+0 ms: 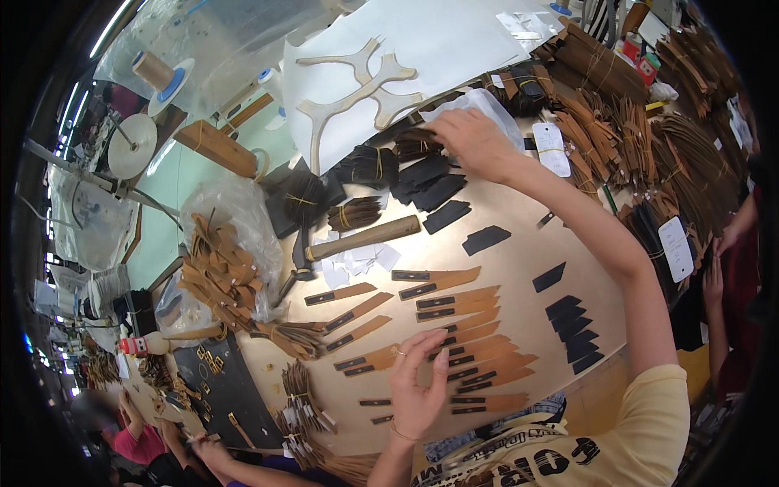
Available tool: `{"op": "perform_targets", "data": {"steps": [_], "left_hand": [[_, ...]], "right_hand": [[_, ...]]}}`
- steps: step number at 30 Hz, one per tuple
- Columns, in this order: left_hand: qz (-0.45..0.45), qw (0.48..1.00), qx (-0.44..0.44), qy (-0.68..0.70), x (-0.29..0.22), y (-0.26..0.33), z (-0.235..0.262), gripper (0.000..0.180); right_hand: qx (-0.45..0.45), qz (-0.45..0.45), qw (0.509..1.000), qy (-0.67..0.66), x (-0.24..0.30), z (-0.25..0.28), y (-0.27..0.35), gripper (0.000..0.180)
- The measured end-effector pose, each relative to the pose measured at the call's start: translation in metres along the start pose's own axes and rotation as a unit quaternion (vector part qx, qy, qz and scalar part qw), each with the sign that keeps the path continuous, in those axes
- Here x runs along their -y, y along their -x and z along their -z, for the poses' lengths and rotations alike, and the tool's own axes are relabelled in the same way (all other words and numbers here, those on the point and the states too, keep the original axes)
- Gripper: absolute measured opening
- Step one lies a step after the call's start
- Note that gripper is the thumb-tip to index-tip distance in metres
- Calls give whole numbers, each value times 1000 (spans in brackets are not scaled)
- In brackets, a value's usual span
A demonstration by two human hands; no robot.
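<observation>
My right hand (pixel 475 144) was stretched out to one o'clock in my view, its fingers bent down at a dark bundle (pixel 415 148); whether they gripped it I could not tell. My left hand (pixel 418 383) was at six o'clock, half open, the fingers curled and the thumb a narrow gap from them, over the tan strips (pixel 491 351) with dark ends that lay in rows on the table (pixel 523 268), from near the centre down to five o'clock. Black pieces (pixel 422 183) lay overlapping just on the six o'clock side of the bundle, and a column of black offcuts (pixel 572 329) lay at four o'clock. Close to the centre, toward nine o'clock, a hammer (pixel 369 238) rested across white slips (pixel 357 264). Farther out at nine o'clock were tan straps (pixel 223 264) in a clear bag (pixel 264 211); at eight, a black board (pixel 239 369) carried small brass-coloured parts (pixel 213 363). Pale branching shapes (pixel 329 107) lay on a white sheet (pixel 462 36) toward twelve, and tied brown bundles (pixel 588 134) crowded two o'clock
</observation>
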State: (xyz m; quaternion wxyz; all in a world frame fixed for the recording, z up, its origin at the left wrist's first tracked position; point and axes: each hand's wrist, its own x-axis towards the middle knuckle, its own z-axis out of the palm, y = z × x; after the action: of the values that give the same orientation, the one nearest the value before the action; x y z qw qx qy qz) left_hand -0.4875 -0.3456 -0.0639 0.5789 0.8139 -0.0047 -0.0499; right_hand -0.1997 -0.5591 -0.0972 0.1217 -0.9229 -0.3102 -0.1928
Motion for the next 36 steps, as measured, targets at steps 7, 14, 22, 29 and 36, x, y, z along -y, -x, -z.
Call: {"op": "perform_targets", "data": {"steps": [7, 14, 22, 29, 36], "left_hand": [[187, 793, 87, 573, 5, -22, -4, 55], [196, 824, 219, 484, -2, -7, -17, 46], [192, 853, 222, 431, -15, 7, -38, 44], [222, 842, 200, 449, -8, 17, -54, 42], [245, 822, 131, 498, 4, 14, -61, 40]], "right_hand": [[-96, 232, 967, 54, 83, 86, 87, 29], [24, 169, 982, -82, 137, 125, 172, 43], [22, -150, 912, -380, 136, 144, 207, 50], [-81, -158, 963, -204, 168, 116, 227, 45], [-127, -246, 908, -315, 150, 120, 234, 18]]}}
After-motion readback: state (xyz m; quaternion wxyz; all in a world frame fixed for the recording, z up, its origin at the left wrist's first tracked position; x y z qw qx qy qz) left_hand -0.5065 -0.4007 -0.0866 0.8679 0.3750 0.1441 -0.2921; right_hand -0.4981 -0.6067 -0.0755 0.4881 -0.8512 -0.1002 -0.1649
